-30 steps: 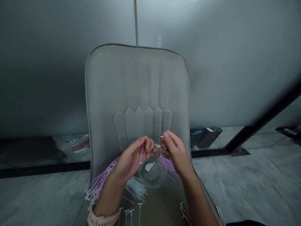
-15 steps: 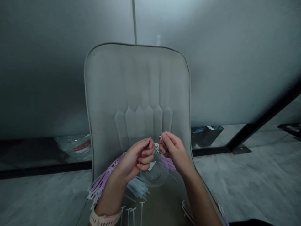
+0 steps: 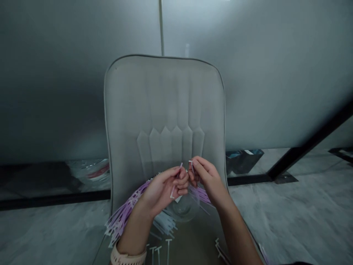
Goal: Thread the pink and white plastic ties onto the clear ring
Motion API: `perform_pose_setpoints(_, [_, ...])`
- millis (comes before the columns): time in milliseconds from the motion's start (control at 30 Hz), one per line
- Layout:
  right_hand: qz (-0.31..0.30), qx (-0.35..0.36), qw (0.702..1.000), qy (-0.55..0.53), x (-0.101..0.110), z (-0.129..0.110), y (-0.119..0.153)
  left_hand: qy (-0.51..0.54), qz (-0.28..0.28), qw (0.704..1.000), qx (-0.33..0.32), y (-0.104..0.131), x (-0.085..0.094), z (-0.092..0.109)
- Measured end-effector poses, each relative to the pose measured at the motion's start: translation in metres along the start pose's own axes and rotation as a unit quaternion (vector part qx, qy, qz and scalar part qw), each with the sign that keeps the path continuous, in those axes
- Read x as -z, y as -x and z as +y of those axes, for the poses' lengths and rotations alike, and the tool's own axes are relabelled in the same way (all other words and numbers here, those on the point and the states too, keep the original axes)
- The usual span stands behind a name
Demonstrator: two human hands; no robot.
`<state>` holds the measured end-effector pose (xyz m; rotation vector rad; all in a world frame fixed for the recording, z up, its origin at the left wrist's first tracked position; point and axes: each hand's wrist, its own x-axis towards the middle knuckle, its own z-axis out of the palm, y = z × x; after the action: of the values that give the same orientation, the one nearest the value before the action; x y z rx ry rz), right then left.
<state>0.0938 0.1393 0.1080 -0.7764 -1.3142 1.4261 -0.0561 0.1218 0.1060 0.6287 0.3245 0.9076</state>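
The left hand (image 3: 162, 191) has a narrow pinch on a thin purple stick (image 3: 173, 191), its tip poking above the fingers and its white T-shaped end low by the palm. The right hand (image 3: 207, 177), just beside it, pinches a second stick (image 3: 192, 168), white crosspiece up. For slim pieces like these, a light grip with the ends clear of the fingertips would probably serve best, with the wrists steady and the loose piles undisturbed.

Below the hands sits a clear bowl (image 3: 186, 214) on the chair seat (image 3: 190, 243). Purple sticks lie to its left (image 3: 125, 213) and right (image 3: 203, 195); pale sticks (image 3: 165, 222) lie nearer on the left. Far left is a clear plastic bag (image 3: 96, 173) with a red patch. No brand or writing is readable.
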Motion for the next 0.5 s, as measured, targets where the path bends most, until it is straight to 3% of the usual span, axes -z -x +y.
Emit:
perform_pose_setpoints(200, [0.000, -0.010, 1.000, 0.000, 0.0024, -0.0035, 0.0000, -0.111, 0.014, 0.994, -0.014, 0.0025, -0.0017, 0.0024])
perform_pose_setpoints(500, [-0.003, -0.017, 0.999, 0.037, 0.0039, -0.0003, -0.0007, -0.136, 0.046, 0.989, -0.023, 0.0008, 0.0023, 0.0009])
